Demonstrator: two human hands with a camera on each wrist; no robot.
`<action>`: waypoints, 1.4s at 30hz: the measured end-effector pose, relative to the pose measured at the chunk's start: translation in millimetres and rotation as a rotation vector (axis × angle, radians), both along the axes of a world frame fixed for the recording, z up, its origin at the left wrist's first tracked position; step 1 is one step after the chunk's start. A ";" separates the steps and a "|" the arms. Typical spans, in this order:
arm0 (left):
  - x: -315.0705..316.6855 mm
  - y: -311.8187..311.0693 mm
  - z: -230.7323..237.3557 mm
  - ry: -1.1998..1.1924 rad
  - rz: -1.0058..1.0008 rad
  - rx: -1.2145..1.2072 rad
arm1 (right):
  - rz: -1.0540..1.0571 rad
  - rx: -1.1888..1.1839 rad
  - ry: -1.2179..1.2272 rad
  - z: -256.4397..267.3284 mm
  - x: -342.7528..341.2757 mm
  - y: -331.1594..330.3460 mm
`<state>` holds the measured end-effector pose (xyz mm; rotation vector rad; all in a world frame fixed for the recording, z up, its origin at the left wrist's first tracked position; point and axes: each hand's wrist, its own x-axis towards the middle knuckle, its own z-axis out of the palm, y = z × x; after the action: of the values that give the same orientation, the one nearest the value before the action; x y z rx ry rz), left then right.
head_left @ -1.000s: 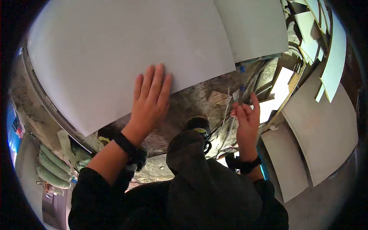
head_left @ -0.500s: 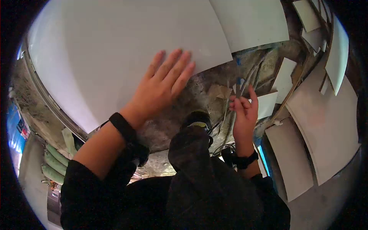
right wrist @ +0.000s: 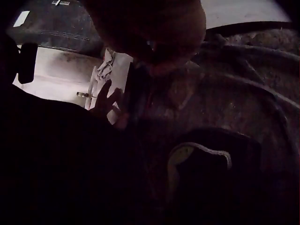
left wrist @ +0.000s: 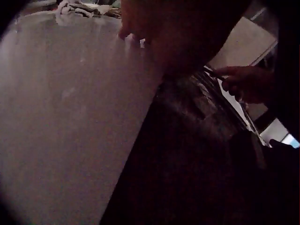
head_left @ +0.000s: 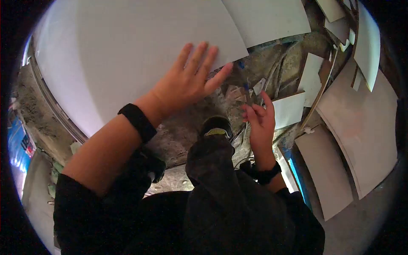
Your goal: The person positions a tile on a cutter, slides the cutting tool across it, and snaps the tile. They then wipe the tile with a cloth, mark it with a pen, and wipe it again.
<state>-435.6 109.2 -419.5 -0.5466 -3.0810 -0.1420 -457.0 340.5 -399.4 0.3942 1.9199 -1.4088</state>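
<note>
A large pale sheet (head_left: 140,38) fills the upper left of the head view. Across its near edge lies my left hand (head_left: 185,83), fingers straight and spread, the thumb past the edge. My right hand (head_left: 260,121) pinches a thin dark strip-like tool (head_left: 247,91) with blue marks between thumb and fingers, index finger pointing up. In the left wrist view the sheet (left wrist: 70,108) spans the left side, and the right hand (left wrist: 248,83) grips the slim tool at the right. The right wrist view is too dark to show what its hand holds.
Another pale sheet (head_left: 272,21) adjoins at the top. Cut offcuts (head_left: 291,111) and larger panels (head_left: 357,127) lie at the right, beside a thin strip (head_left: 321,93). A shoe (head_left: 216,127) stands on the stained floor (head_left: 178,144) below the hands.
My left hand has slid right and upward along the sheet's near edge, its thumb spreading away. The right hand, still pinching the tool, has shifted slightly left in the head view.
</note>
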 end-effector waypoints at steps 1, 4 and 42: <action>-0.9 0.5 1.1 0.012 -0.033 -0.020 | 0.009 -0.024 0.007 -1.0 -0.3 1.0; -3.2 1.5 4.5 0.031 -0.090 -0.051 | 0.043 -0.054 0.042 0.5 -4.8 1.8; -12.1 -4.7 10.9 0.101 -0.063 -0.069 | 0.049 -0.228 0.160 -37.5 -45.3 -58.1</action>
<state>-447.7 104.5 -408.5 -0.6327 -2.9818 -0.0084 -502.4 282.5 -436.9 0.1285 1.8527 -1.6474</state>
